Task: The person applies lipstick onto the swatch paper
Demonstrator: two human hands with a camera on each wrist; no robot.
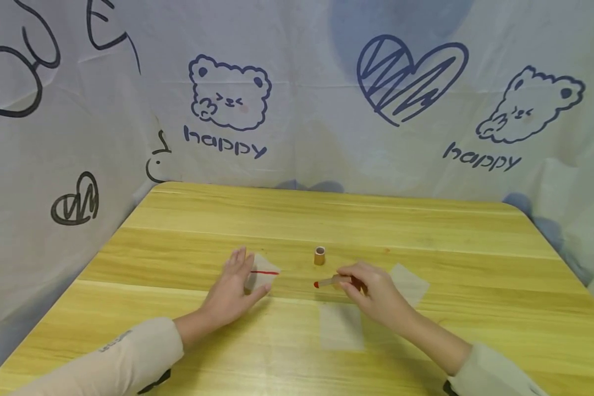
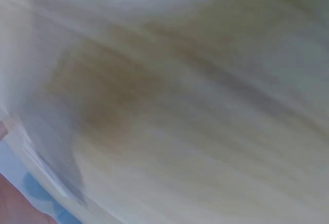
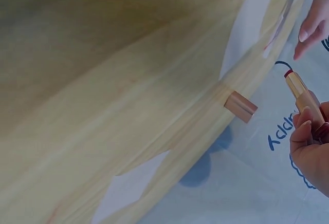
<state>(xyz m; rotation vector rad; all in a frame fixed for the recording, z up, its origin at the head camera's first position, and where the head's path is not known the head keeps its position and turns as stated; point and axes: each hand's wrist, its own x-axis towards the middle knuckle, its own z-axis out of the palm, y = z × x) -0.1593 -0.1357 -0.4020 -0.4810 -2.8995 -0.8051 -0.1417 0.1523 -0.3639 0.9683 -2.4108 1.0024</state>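
My right hand (image 1: 373,289) pinches an uncapped lipstick (image 1: 329,280) above the table, its red tip pointing left. In the right wrist view the lipstick (image 3: 296,86) shows a gold neck and a red bullet. My left hand (image 1: 231,291), fingers extended, lies at the left edge of a small white paper square (image 1: 264,263) and hides part of it. A red streak (image 1: 266,273) crosses that paper. Behind the lipstick, the cap (image 1: 319,257) stands upright with its hollow end up. Only a bit of the hand enters the left wrist view.
Two more paper pieces lie on the wooden table (image 1: 203,214): one (image 1: 341,333) in front of the lipstick, another (image 1: 411,285) beyond the right hand. White cloth (image 1: 297,110) with drawings hangs behind the table and along its left side.
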